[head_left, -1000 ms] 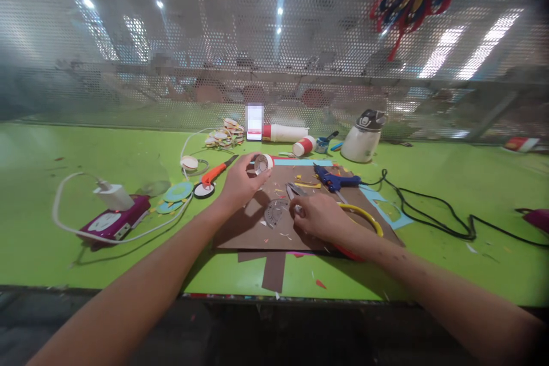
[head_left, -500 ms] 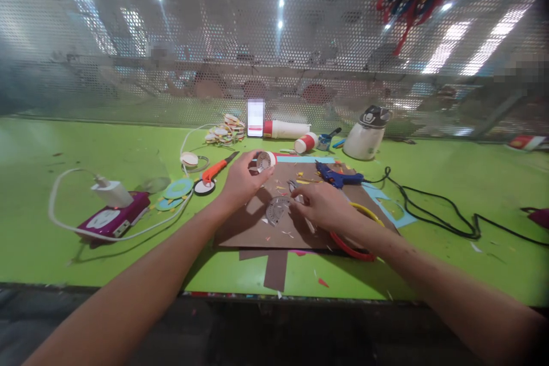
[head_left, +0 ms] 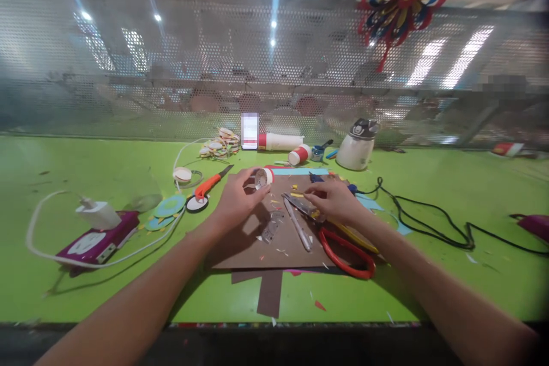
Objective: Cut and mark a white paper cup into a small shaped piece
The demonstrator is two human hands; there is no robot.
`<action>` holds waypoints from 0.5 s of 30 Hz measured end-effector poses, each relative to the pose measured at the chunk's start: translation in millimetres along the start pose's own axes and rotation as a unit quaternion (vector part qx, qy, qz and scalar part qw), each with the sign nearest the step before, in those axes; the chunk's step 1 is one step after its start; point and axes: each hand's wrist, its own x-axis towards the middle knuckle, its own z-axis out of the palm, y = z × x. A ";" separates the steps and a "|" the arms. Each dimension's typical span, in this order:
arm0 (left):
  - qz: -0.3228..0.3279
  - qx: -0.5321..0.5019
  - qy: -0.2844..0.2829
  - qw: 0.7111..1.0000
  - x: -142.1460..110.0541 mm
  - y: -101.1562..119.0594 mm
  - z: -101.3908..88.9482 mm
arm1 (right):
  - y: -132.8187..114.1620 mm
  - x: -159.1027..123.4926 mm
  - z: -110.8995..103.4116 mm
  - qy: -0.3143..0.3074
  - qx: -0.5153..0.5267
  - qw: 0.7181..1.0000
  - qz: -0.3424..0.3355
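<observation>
Behind right hand [head_left: 335, 199], glue gun [head_left: 316, 178], mostly hidden

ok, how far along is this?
Done, by the look of it: teal rings cut out, left of the brown board. In hand: the left hand holds a small paper cup piece; the right hand is by the scissors, grip unclear. Left: probably that piece, maybe the red-and-white cup lying behind the board. No end point shows, so can't say how much remains.
</observation>
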 end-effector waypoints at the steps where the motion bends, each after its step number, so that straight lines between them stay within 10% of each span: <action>1: -0.001 -0.011 -0.011 1.000 -0.8 1.3 0.8 | 0.4 -1.3 0.4 -0.001 0.009 1.000 0.000; 15: 0.159 0.142 -0.053 0.976 -10.6 15.1 2.7 | -3.2 -13.4 -24.8 -0.072 0.021 0.997 0.000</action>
